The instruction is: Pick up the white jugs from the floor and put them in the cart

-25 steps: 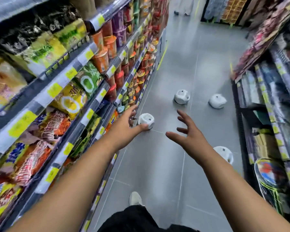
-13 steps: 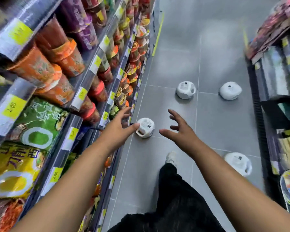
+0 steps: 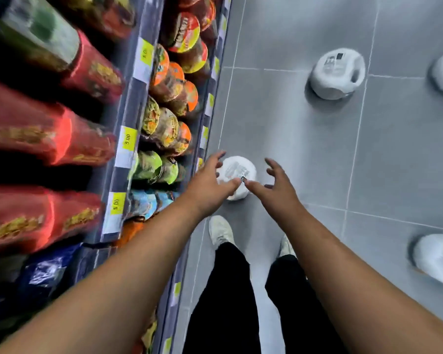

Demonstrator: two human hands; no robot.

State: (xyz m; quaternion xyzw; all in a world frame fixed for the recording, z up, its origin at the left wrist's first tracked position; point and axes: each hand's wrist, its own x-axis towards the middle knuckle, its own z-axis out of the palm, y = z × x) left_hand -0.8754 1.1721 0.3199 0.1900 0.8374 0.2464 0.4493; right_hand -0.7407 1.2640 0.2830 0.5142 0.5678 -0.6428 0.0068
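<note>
White jug (image 3: 237,171) on the floor (image 3: 279,123), shelf (image 3: 128,149) at its 9 o'clock.
Left hand (image 3: 210,183) at its 8 o'clock, right hand (image 3: 279,191) at 4 o'clock, fingers spread, holding nothing; second jug (image 3: 335,72) at 1 o'clock.

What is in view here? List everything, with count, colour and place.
White jugs: four, on the floor; nearest jug centre frame, three further right.
Floor: grey tiles, right half.
Shelves: grey, left side, with yellow price tags.
Noodle cups: many, orange, red, green, on the shelves.
Red packs: several, blurred, far left.
Shoes: two, white, below the nearest jug.
Trousers: black, bottom centre.
Left hand: open, left of nearest jug.
Right hand: open, right of it.
</note>
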